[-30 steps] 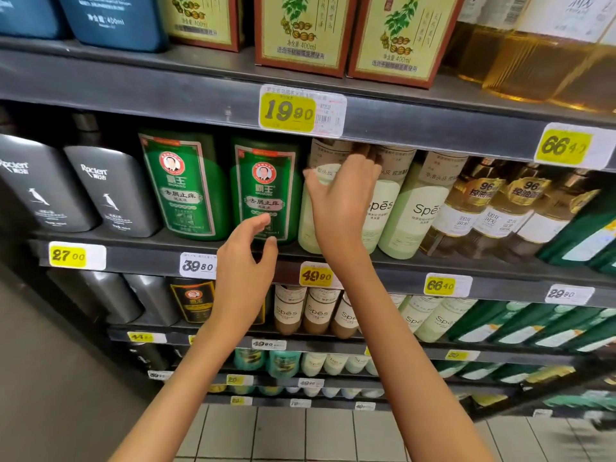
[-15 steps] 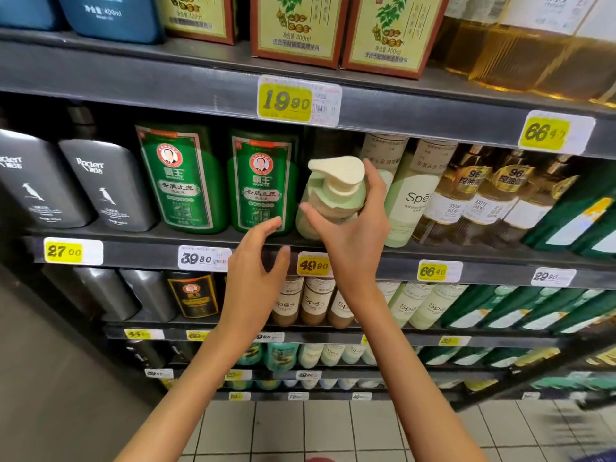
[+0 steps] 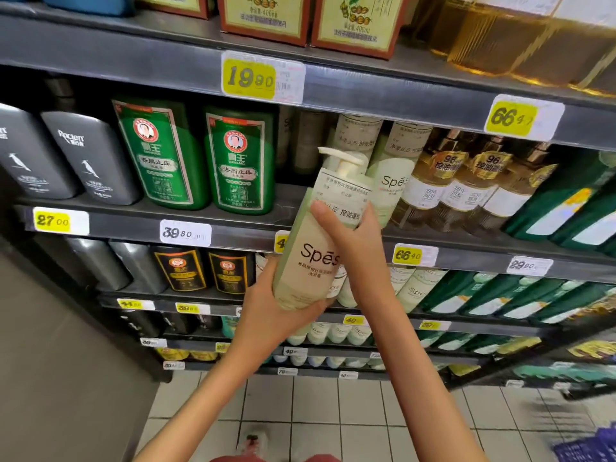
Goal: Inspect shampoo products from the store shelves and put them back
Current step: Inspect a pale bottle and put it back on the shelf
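Observation:
A pale green Spes shampoo pump bottle (image 3: 308, 261) is off the shelf, held in front of the middle shelf edge (image 3: 233, 233), its label facing me and its white pump on top. My right hand (image 3: 358, 251) grips its upper half, thumb across the label. My left hand (image 3: 270, 315) cups its base from below, fingers curled round it. More Spes bottles (image 3: 391, 175) stand on the shelf behind, with a gap to their left where a bottle is missing.
Two green shampoo bottles (image 3: 240, 161) and grey Rocien bottles (image 3: 90, 158) stand on the left of the same shelf, amber bottles (image 3: 466, 181) on the right. Boxed products sit on the shelf above. Lower shelves hold more bottles. Tiled floor lies below.
The right hand pulled the Spes bottle out of the shelf and down toward me. The left hand moved from beside the shelf edge to under the bottle's base.

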`<state>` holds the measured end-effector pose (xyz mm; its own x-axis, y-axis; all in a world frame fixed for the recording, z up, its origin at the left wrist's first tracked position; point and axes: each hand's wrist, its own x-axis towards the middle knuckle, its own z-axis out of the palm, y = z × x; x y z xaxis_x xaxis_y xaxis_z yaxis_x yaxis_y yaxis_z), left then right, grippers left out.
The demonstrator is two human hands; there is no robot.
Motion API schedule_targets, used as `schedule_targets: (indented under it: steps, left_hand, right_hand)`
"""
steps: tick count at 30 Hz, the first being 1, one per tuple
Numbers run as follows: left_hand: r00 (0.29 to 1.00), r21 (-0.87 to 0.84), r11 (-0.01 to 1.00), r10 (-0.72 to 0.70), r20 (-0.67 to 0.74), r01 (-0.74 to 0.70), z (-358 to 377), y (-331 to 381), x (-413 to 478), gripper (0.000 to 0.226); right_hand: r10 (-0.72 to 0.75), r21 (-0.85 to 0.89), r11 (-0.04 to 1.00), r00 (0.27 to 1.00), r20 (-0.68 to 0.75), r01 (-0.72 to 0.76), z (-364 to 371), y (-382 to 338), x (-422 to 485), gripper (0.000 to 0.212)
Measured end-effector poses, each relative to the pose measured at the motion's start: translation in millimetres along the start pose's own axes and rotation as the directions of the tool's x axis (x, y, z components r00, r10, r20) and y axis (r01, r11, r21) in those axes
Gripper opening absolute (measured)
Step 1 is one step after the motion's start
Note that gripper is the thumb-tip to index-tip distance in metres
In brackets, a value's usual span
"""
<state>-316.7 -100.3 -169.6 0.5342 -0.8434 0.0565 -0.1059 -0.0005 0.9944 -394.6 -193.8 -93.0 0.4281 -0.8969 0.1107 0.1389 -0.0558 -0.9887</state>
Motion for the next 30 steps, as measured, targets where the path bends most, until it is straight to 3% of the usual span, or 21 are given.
schedule_targets:
  steps: [5,8,11,13,15,17,19,21,24,25,27,28,30]
  left_hand:
    - [0.972,-0.143,0.984,-0.070,0.226,0.104,-6.6,6.7,-20.8,0.061]
    - [0.897,-0.340,0.889,-0.151,0.416,0.308,-11.8,6.5,-33.6,0.080]
    - [0.818,-0.489,0.747,-0.126,0.561,0.450,-15.0,1.9,-42.7,0.077]
    - [0.804,-0.475,0.740,-0.148,0.575,0.476,-20.4,-0.6,-41.2,0.081]
    - [0.830,-0.388,0.815,-0.186,0.526,0.429,-27.9,-1.1,-38.4,0.080]
    - [0.889,-0.111,0.953,-0.218,0.402,0.283,-30.7,-2.3,-38.0,0.065]
    - [0.965,0.159,0.973,-0.193,0.176,0.165,-21.2,-6.0,-43.2,0.058]
    - [0.991,0.231,0.964,-0.130,-0.039,0.136,-2.8,-12.0,-50.5,0.063]
    - [0.980,0.203,0.967,-0.121,-0.155,0.152,7.2,-17.5,-56.7,0.056]
    - [0.977,0.162,0.971,-0.154,-0.149,0.178,2.8,-18.0,-56.5,0.052]
    - [0.961,-0.101,0.957,-0.275,-0.007,0.273,-9.7,-16.4,-58.2,0.052]
    - [0.941,-0.279,0.899,-0.311,0.133,0.337,-14.7,-15.9,-61.0,0.058]
    - [0.874,-0.548,0.693,-0.275,0.400,0.468,-20.0,-13.6,-67.7,0.069]
  right_hand:
    - [0.147,0.277,0.923,0.912,0.383,-0.266,-21.3,26.0,-8.4,0.053]
    - [0.115,0.387,0.833,0.808,0.577,-0.395,-23.6,38.4,-15.0,0.060]
    - [0.122,0.402,0.807,0.789,0.602,-0.432,-19.4,47.3,-17.8,0.070]
    - [0.153,0.380,0.836,0.833,0.532,-0.396,-18.6,51.1,-18.2,0.063]
    - [0.165,0.287,0.908,0.891,0.422,-0.305,-17.1,47.7,-17.9,0.055]
    - [0.171,0.119,0.971,0.949,0.265,-0.208,-13.9,44.7,-18.5,0.069]
    - [0.185,0.009,0.982,0.978,0.093,-0.187,-6.3,46.0,-20.8,0.085]
    - [0.241,-0.024,0.970,0.970,-0.019,-0.241,1.0,48.8,-22.0,0.082]
    - [0.340,-0.020,0.940,0.938,0.066,-0.340,-2.0,50.4,-22.9,0.060]
    - [0.370,0.015,0.927,0.919,0.135,-0.375,-6.0,50.8,-23.8,0.055]
    - [0.433,0.138,0.863,0.852,0.293,-0.486,-12.2,53.5,-26.1,0.060]
    - [0.444,0.226,0.808,0.815,0.374,-0.544,-13.6,55.9,-28.1,0.064]
    - [0.404,0.389,0.676,0.756,0.515,-0.626,-13.0,59.1,-31.5,0.072]
